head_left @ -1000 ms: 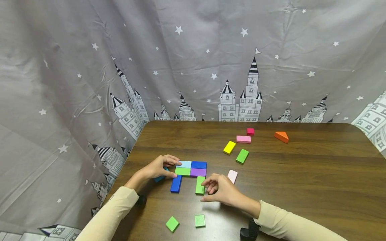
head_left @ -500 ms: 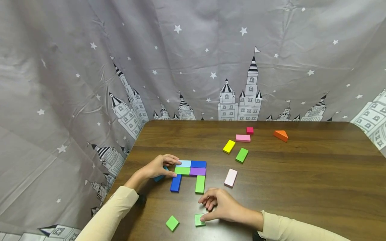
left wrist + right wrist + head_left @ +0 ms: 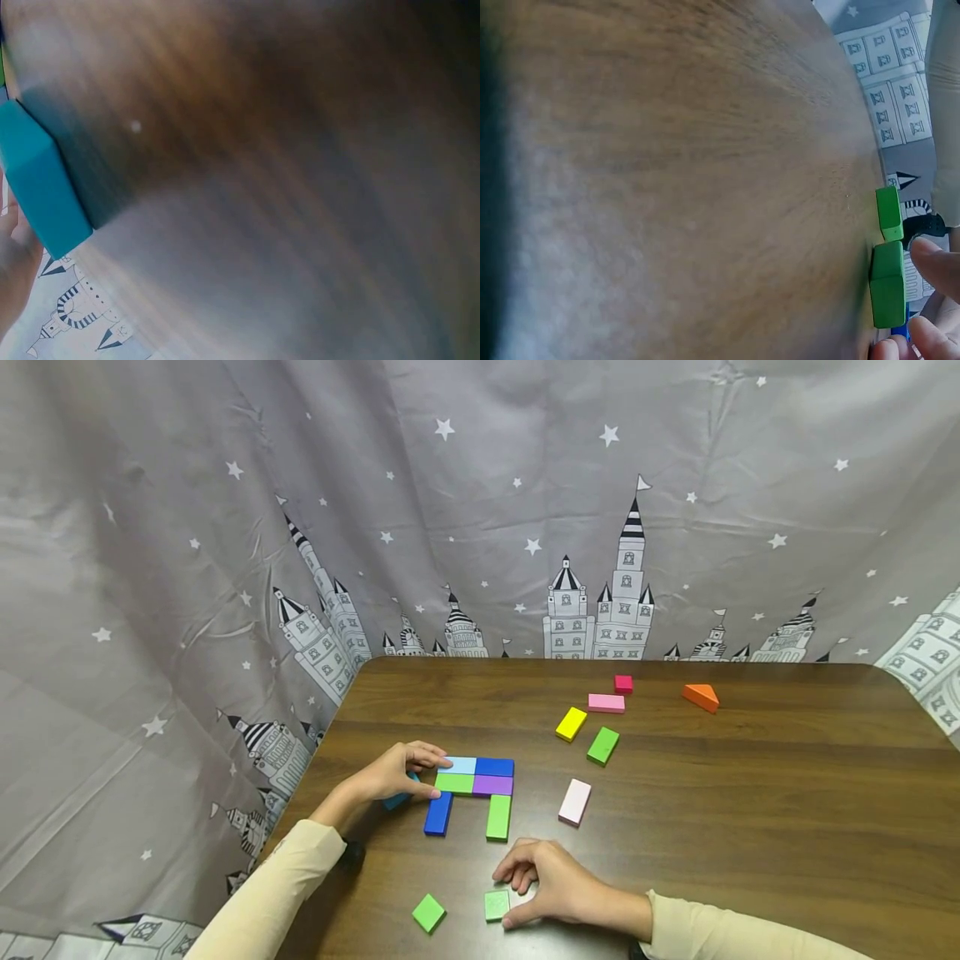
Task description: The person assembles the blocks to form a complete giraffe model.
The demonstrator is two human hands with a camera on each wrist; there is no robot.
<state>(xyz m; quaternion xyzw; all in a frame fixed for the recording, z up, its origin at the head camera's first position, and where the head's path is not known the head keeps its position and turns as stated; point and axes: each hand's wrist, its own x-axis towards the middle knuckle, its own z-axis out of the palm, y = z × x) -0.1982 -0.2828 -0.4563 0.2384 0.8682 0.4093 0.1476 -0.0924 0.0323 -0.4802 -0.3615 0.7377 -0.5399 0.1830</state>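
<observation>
My left hand point(image 3: 396, 775) rests its fingertips at the left end of a group of flat blocks: light blue point(image 3: 461, 766), blue point(image 3: 495, 767), green point(image 3: 454, 784) and purple point(image 3: 492, 786). Below that group lie a blue block point(image 3: 438, 814) and a green block point(image 3: 498, 817), both lengthwise. A teal block point(image 3: 396, 801) is partly hidden under the left hand; the left wrist view shows it larger point(image 3: 46, 187). My right hand point(image 3: 558, 885) has thumb and fingers parted beside a green square point(image 3: 496, 906); whether they touch it is unclear. Another green square point(image 3: 429, 913) lies left of it.
Toward the back of the wooden table point(image 3: 750, 793) lie a yellow block point(image 3: 571, 724), a green block point(image 3: 603, 746), two pink blocks point(image 3: 606, 703) point(image 3: 574, 802), a red one point(image 3: 623, 684) and an orange triangle point(image 3: 701, 697). A grey curtain point(image 3: 480, 510) hangs behind.
My right hand has moved from beside the lengthwise green block toward the near edge, to the green square. The left hand has stayed in place.
</observation>
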